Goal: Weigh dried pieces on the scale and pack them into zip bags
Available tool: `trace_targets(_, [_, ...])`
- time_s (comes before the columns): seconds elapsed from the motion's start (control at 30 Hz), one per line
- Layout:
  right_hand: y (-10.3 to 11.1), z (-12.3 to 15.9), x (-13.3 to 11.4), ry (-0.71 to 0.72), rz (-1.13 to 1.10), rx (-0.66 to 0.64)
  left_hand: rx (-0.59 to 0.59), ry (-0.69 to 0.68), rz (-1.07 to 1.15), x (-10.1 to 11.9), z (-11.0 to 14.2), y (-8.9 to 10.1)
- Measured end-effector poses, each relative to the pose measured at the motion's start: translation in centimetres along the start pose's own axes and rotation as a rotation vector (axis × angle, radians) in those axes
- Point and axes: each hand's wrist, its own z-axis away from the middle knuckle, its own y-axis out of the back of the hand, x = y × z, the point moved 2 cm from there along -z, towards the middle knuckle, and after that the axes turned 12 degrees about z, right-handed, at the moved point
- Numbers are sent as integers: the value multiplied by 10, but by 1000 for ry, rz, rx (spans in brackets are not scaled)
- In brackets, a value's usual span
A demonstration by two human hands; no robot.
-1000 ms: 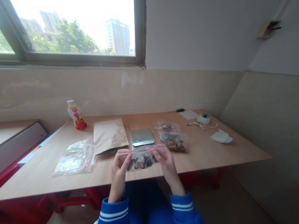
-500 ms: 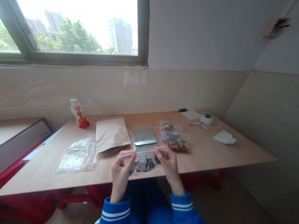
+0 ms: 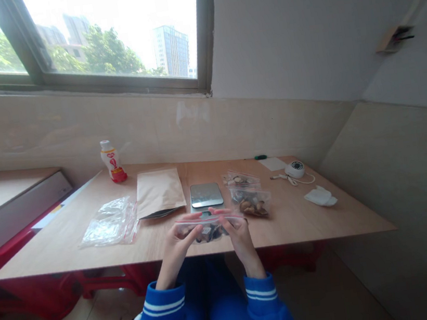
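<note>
Between my hands is a clear zip bag (image 3: 211, 232) with a red strip along its top and dark, dried pieces inside. My left hand (image 3: 178, 245) grips its left end, thumb in front and fingers behind. My right hand (image 3: 239, 234) holds the right end the same way. The bag is over the table's front edge, just this side of a small digital scale (image 3: 206, 195). To the right of the scale lie two filled zip bags, a nearer one (image 3: 253, 204) with brown dried pieces and a farther one (image 3: 241, 180) with paler ones.
A kraft paper pouch (image 3: 160, 192) and flat clear bags (image 3: 107, 224) lie on the left of the table (image 3: 293, 225). Behind them stands a bottle (image 3: 113, 162). On the right are a white round device (image 3: 294, 170) with a cable, a crumpled tissue (image 3: 320, 197) and a paper sheet (image 3: 273, 164).
The bag in my hands has tipped, so its front looks shorter and its top strip sits slightly lower. My fingers now show stretched out behind the strip.
</note>
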Motion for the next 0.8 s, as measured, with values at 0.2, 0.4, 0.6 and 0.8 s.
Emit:
trace_targets(0.2, [2, 0, 1, 15, 122, 4, 60, -30, 1, -1, 1, -5])
trace_targets(0.4, [3, 0, 3, 9, 158, -19, 163, -24, 0, 1, 1, -4])
trace_targets(0.6, [0, -1, 5, 11, 156, 138, 166, -29, 12, 4, 2, -3])
trace_targets(0.8, [-7, 1, 1, 44, 197, 184, 183, -18, 45, 1, 1, -2])
